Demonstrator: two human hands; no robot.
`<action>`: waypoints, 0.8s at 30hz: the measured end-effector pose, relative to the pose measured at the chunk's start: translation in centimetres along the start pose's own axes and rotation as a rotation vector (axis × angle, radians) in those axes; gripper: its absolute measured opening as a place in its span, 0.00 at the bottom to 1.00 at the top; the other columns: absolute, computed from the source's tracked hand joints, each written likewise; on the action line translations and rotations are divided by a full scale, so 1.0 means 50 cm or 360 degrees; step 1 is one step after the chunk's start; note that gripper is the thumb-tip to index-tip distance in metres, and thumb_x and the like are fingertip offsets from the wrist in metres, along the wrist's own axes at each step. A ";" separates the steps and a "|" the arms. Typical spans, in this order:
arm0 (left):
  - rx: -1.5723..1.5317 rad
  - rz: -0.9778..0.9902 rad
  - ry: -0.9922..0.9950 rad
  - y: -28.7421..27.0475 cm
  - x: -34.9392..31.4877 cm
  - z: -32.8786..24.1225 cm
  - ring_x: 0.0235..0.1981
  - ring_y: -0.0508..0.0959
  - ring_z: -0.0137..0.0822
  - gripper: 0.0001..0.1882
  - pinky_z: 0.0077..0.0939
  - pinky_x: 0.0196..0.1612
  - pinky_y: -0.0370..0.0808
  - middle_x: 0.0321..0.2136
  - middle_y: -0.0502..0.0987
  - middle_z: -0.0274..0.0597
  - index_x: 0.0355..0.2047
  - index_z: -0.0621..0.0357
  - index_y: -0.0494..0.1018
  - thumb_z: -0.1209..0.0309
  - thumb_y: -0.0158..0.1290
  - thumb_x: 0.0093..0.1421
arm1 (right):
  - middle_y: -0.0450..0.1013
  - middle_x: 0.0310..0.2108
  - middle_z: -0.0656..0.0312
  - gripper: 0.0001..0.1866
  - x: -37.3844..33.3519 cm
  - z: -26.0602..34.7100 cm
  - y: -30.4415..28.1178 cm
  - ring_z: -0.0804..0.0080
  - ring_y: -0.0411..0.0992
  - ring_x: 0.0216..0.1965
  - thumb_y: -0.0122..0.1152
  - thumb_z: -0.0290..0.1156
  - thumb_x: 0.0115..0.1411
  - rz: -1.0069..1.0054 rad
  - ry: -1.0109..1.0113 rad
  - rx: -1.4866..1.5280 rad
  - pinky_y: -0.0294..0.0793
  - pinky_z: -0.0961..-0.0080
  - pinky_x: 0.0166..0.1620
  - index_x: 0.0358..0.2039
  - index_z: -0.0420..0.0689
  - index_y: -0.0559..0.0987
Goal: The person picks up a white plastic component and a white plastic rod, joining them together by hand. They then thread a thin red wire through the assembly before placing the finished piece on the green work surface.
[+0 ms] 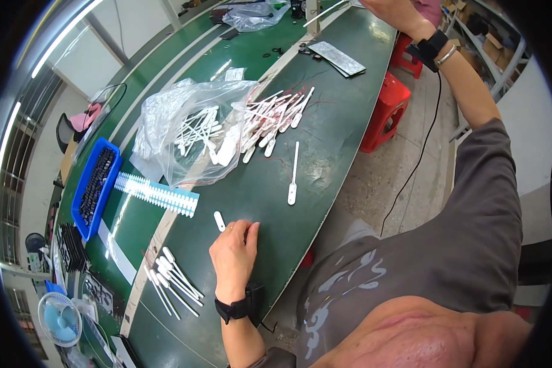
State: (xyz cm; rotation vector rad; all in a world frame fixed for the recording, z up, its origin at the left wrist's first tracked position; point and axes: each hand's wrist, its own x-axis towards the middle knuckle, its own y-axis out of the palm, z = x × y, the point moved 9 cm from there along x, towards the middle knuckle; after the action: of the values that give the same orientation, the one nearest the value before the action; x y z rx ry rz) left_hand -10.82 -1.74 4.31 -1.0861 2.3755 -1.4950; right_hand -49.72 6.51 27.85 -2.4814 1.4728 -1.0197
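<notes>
My left hand [233,253] is over the near part of the green table, its fingers curled closed. From under them sticks out the rounded end of a white plastic piece [219,221], apparently gripped; the rest is hidden. My right hand [401,15] is stretched far out at the top edge, where its fingers are cut off. A thin white rod [325,13] shows close to it; I cannot tell whether it is held. One white stick with a paddle-shaped end [293,178] lies alone between the hands. Several similar white sticks [175,279] lie left of my left hand.
A clear plastic bag [159,132] spills white sticks, beside a heap with red wires [276,116]. A blue bin [80,205] holds small black parts, next to a light-blue strip of white pieces [159,193]. Grey flat sheets [337,58] lie farther off. Red stools [386,110] stand right.
</notes>
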 end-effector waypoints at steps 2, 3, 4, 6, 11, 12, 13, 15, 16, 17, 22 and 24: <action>0.0003 -0.0011 -0.0004 -0.005 -0.004 0.001 0.25 0.77 0.46 0.08 0.34 0.28 0.73 0.25 0.77 0.41 0.28 0.58 0.76 0.67 0.58 0.60 | 0.72 0.30 0.60 0.05 0.024 0.013 -0.070 0.63 0.74 0.35 0.60 0.29 0.55 -0.0227 -0.0032 0.0194 0.74 0.70 0.38 0.31 0.44 0.73; 0.0017 -0.0013 -0.0009 -0.008 -0.006 0.002 0.25 0.78 0.46 0.08 0.34 0.28 0.73 0.26 0.78 0.41 0.29 0.57 0.76 0.67 0.59 0.59 | 0.73 0.30 0.60 0.06 0.036 0.025 -0.098 0.63 0.74 0.35 0.61 0.27 0.55 -0.0352 -0.0049 0.0303 0.75 0.71 0.38 0.32 0.44 0.74; 0.0033 -0.0013 -0.0017 -0.011 -0.009 0.003 0.25 0.78 0.45 0.07 0.34 0.28 0.73 0.26 0.78 0.40 0.29 0.57 0.76 0.67 0.59 0.59 | 0.73 0.30 0.60 0.06 0.048 0.041 -0.111 0.63 0.74 0.35 0.61 0.27 0.55 -0.0377 -0.0061 0.0320 0.75 0.71 0.38 0.32 0.44 0.74; -0.0018 -0.0117 -0.0041 -0.024 -0.010 0.009 0.25 0.78 0.44 0.06 0.33 0.28 0.73 0.26 0.78 0.40 0.31 0.57 0.77 0.67 0.59 0.59 | 0.74 0.32 0.59 0.06 0.071 0.063 -0.129 0.64 0.75 0.36 0.61 0.25 0.57 -0.0450 0.0042 0.0809 0.75 0.74 0.39 0.35 0.43 0.76; -0.0532 -0.0656 -0.0141 -0.097 -0.015 0.029 0.23 0.77 0.32 0.07 0.27 0.28 0.73 0.27 0.78 0.40 0.39 0.57 0.78 0.70 0.58 0.62 | 0.76 0.34 0.60 0.08 0.134 0.231 -0.171 0.71 0.77 0.35 0.58 0.25 0.62 -0.0058 0.0034 0.1827 0.77 0.79 0.38 0.43 0.41 0.76; -0.0641 -0.0774 -0.0202 -0.128 -0.027 0.041 0.23 0.76 0.31 0.08 0.26 0.28 0.73 0.27 0.78 0.39 0.40 0.59 0.78 0.70 0.57 0.63 | 0.76 0.34 0.60 0.08 0.150 0.279 -0.187 0.71 0.77 0.35 0.58 0.25 0.62 -0.0084 -0.0023 0.1923 0.77 0.79 0.38 0.43 0.41 0.76; -0.0828 -0.0931 -0.0273 -0.156 -0.041 0.058 0.25 0.77 0.30 0.10 0.25 0.31 0.73 0.27 0.78 0.39 0.41 0.61 0.78 0.69 0.54 0.65 | 0.75 0.35 0.60 0.07 0.160 0.332 -0.197 0.71 0.75 0.35 0.58 0.25 0.62 -0.0010 -0.0113 0.2139 0.75 0.76 0.39 0.40 0.40 0.76; -0.0956 -0.1123 -0.0401 -0.207 -0.065 0.084 0.27 0.77 0.30 0.12 0.24 0.34 0.74 0.28 0.79 0.38 0.41 0.64 0.78 0.67 0.52 0.68 | 0.73 0.36 0.61 0.06 0.176 0.411 -0.225 0.70 0.73 0.36 0.58 0.24 0.61 0.0056 -0.0257 0.2421 0.73 0.73 0.41 0.38 0.40 0.76; -0.1053 -0.1157 -0.0270 -0.234 -0.068 0.083 0.30 0.78 0.30 0.14 0.23 0.37 0.74 0.30 0.79 0.39 0.42 0.65 0.78 0.65 0.49 0.69 | 0.73 0.35 0.62 0.06 0.181 0.448 -0.236 0.73 0.71 0.35 0.58 0.25 0.61 0.0147 -0.0312 0.2555 0.72 0.75 0.40 0.38 0.39 0.76; -0.1144 -0.1193 -0.0138 -0.254 -0.078 0.088 0.33 0.78 0.30 0.17 0.22 0.41 0.73 0.31 0.80 0.39 0.43 0.65 0.78 0.64 0.46 0.71 | 0.72 0.35 0.63 0.06 0.188 0.489 -0.243 0.75 0.70 0.34 0.59 0.25 0.62 0.0242 -0.0377 0.2686 0.71 0.77 0.39 0.39 0.39 0.76; -0.1857 -0.0506 -0.0471 -0.208 -0.087 0.147 0.36 0.78 0.29 0.20 0.22 0.47 0.72 0.34 0.81 0.43 0.44 0.65 0.78 0.61 0.42 0.72 | 0.75 0.33 0.66 0.11 0.206 0.627 -0.230 0.76 0.72 0.35 0.59 0.29 0.63 0.0594 -0.0460 0.3125 0.73 0.78 0.40 0.45 0.41 0.79; -0.2082 -0.0282 -0.0544 -0.175 -0.101 0.167 0.36 0.79 0.29 0.17 0.22 0.46 0.73 0.35 0.81 0.44 0.44 0.64 0.79 0.63 0.46 0.70 | 0.75 0.34 0.66 0.12 0.206 0.672 -0.214 0.78 0.71 0.35 0.58 0.29 0.63 0.0667 -0.0466 0.3229 0.72 0.79 0.40 0.46 0.40 0.79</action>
State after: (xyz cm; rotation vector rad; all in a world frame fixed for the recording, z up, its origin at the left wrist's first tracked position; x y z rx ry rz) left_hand 1.10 -6.85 6.10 -1.5342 2.8913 0.4738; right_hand -18.99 -4.66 11.07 -0.7008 0.2067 -0.9921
